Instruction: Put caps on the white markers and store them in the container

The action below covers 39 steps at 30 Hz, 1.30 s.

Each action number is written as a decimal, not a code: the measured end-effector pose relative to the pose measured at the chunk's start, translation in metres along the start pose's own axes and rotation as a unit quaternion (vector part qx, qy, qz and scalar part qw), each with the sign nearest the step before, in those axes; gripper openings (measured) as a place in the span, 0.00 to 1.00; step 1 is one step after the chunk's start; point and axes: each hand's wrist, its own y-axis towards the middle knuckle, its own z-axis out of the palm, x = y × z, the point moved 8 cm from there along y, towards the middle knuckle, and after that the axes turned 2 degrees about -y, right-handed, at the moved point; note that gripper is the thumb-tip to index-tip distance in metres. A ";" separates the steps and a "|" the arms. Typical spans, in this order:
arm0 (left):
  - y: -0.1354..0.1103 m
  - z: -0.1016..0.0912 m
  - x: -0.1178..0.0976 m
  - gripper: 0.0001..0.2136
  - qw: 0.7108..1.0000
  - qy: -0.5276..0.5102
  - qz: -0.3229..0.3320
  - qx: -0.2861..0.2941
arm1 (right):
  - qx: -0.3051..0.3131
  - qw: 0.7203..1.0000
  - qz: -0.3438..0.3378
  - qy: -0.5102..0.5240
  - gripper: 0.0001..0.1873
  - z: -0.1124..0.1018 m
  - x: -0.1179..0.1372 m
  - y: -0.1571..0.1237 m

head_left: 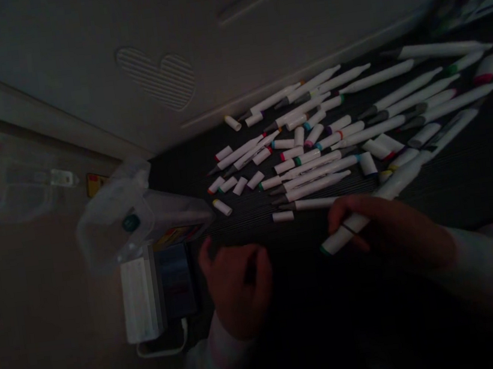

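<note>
The scene is very dark. My right hand [389, 229] is closed round a white marker [347, 230] with a green tip end pointing left. My left hand [236, 282] is curled into a loose fist at the lower middle, thumb up; whether anything is in it I cannot make out. Several white markers [317, 169] and loose caps [240, 185] with coloured bands lie spread over a dark mat [477, 178] just beyond both hands.
A clear plastic bag [119, 219] and a white box [141, 298] with a cable lie left of my left hand. A pale panel with a heart-shaped relief [160, 81] rises behind the markers. A bare brownish floor [42, 326] fills the left side.
</note>
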 end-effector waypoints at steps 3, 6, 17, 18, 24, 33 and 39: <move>-0.012 -0.017 0.029 0.02 0.995 0.057 -0.064 -0.045 | 0.006 1.000 0.001 -0.004 0.21 0.000 0.000 0.000; -0.016 -0.024 0.055 0.05 0.986 0.083 -0.135 -0.051 | 0.009 1.000 -0.003 -0.001 0.21 0.001 0.000 -0.001; -0.013 -0.024 0.084 0.10 0.960 0.001 -0.273 -0.063 | 0.021 0.999 -0.035 0.005 0.20 0.002 0.002 0.002; -0.013 -0.023 0.081 0.10 0.963 0.000 -0.261 -0.063 | 0.023 0.999 -0.037 0.004 0.20 0.002 0.002 0.002; 0.006 0.003 0.015 0.05 1.000 -0.024 -0.014 0.014 | 0.023 0.999 -0.046 -0.007 0.20 0.002 0.006 0.001; 0.034 0.036 -0.049 0.08 0.973 -0.139 0.123 0.139 | 0.028 0.997 -0.064 0.020 0.20 0.002 0.007 0.004; 0.031 0.056 -0.046 0.10 0.928 -0.280 0.116 0.215 | 0.037 0.996 -0.067 0.042 0.21 0.002 0.008 0.004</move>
